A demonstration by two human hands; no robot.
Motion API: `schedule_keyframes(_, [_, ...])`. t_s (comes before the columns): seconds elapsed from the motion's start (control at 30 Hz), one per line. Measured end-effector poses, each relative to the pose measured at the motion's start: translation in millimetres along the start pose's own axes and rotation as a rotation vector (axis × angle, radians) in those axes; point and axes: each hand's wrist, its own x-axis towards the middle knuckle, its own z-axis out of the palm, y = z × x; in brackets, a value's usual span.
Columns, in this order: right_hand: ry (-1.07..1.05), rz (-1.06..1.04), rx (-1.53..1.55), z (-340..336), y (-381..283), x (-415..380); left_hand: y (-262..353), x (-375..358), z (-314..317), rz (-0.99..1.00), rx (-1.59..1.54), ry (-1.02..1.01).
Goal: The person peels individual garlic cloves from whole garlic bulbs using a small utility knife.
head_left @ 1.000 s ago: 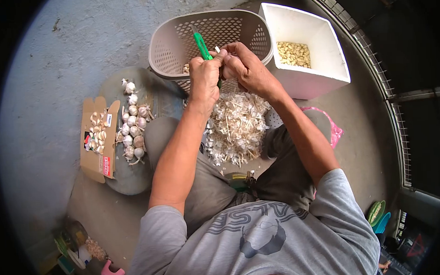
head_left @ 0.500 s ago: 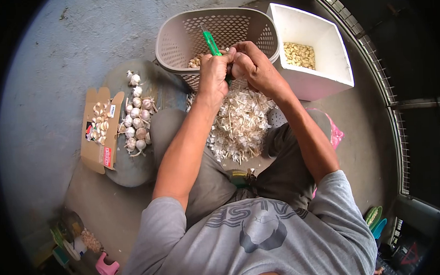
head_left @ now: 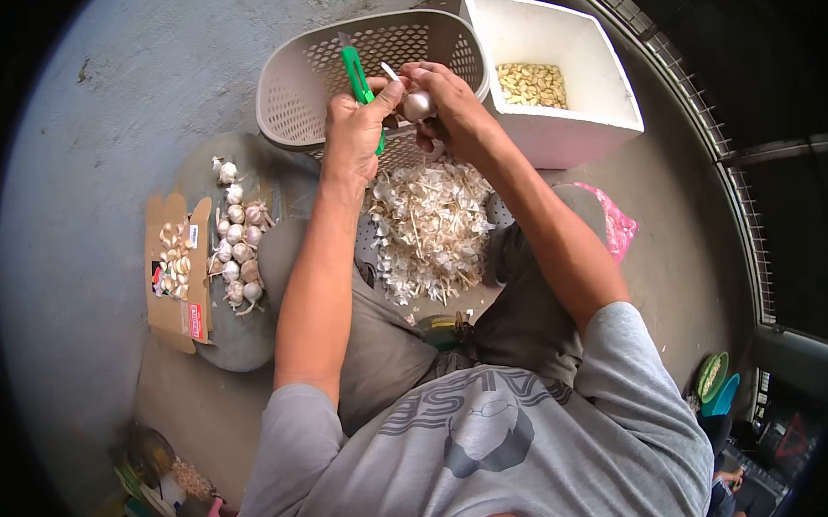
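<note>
Left hand fisted round green knife. Right hand pinches garlic bulb beside blade, over basket near rim. Peel heap below, on lap.

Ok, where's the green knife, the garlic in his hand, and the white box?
knife (head_left: 355,72), head view, on the green handle.
garlic (head_left: 417,104), head view, on its round middle.
white box (head_left: 574,130), head view, on the front wall.

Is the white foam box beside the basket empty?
No. The white foam box holds a layer of peeled garlic cloves on its bottom, next to the perforated basket.
</note>
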Motion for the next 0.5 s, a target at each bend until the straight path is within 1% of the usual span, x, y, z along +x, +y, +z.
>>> schedule_keyframes(0.03, [0.001,-0.048,-0.039,2.4,1.2,-0.6,-3.9,0.6,-0.6,0.026,0.005,0.010])
schedule_keyframes(0.1, [-0.015,-0.055,-0.060,4.2,1.6,-0.9,-7.1,0.2,-0.2,0.079,0.020,0.036])
schedule_keyframes(0.13, [-0.024,-0.059,-0.069,5.9,2.4,-0.9,-7.0,-0.4,2.3,0.126,0.108,0.091])
schedule_keyframes(0.23, [-0.081,-0.140,-0.151,17.1,7.8,-0.8,-4.9,1.1,8.8,0.002,-0.104,0.251])
schedule_keyframes(0.27, [-0.102,-0.154,-0.174,19.4,8.4,-4.1,-3.2,2.2,7.7,-0.003,-0.157,0.276])
schedule_keyframes(0.37, [-0.093,-0.224,-0.227,24.4,18.0,-4.2,-0.5,-0.6,8.2,-0.046,-0.114,0.374])
schedule_keyframes(0.5, [-0.088,-0.186,-0.300,26.9,15.7,-5.3,-2.7,3.1,7.1,-0.090,-0.182,0.397])
